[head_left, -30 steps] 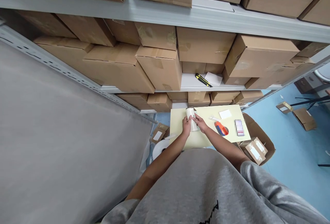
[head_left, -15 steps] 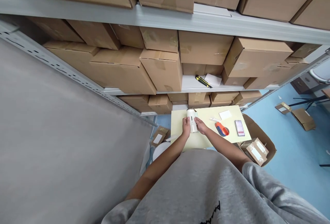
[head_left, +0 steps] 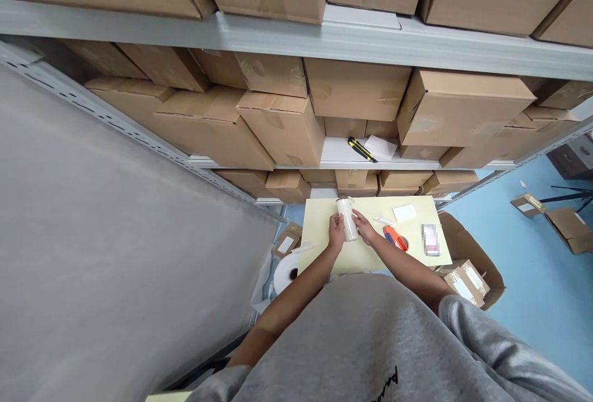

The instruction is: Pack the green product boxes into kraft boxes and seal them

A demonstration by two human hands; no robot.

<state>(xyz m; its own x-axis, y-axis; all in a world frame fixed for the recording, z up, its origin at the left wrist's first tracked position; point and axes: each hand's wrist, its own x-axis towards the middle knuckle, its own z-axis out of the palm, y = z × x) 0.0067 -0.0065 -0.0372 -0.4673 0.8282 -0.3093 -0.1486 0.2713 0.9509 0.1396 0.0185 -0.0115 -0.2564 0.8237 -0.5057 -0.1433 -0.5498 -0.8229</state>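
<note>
A white cylindrical bottle point(head_left: 347, 219) with a dark-edged top and a small loop is held over the pale yellow table point(head_left: 319, 254). My left hand point(head_left: 336, 229) is closed on its left side. On the other side my right hand point(head_left: 364, 226) grips it with bent fingers. Right of my hands lies an orange and blue tape dispenser point(head_left: 395, 238). A white card point(head_left: 404, 212) and a thin white strip point(head_left: 384, 220) rest behind the dispenser. Farther right is a phone-shaped item point(head_left: 430, 239) whose face is blurred.
Shelves stacked with cardboard boxes point(head_left: 361, 87) stand in front of me. A yellow and black box cutter point(head_left: 362, 149) lies on a shelf beside white paper point(head_left: 380, 147). An open carton point(head_left: 486, 266) holding parcels is right of the table; a large white roll point(head_left: 282, 273) is at left.
The bottle has been turned in my hands: the dark mark on its front no longer shows. The view has shifted a little, and more of the white roll is visible.
</note>
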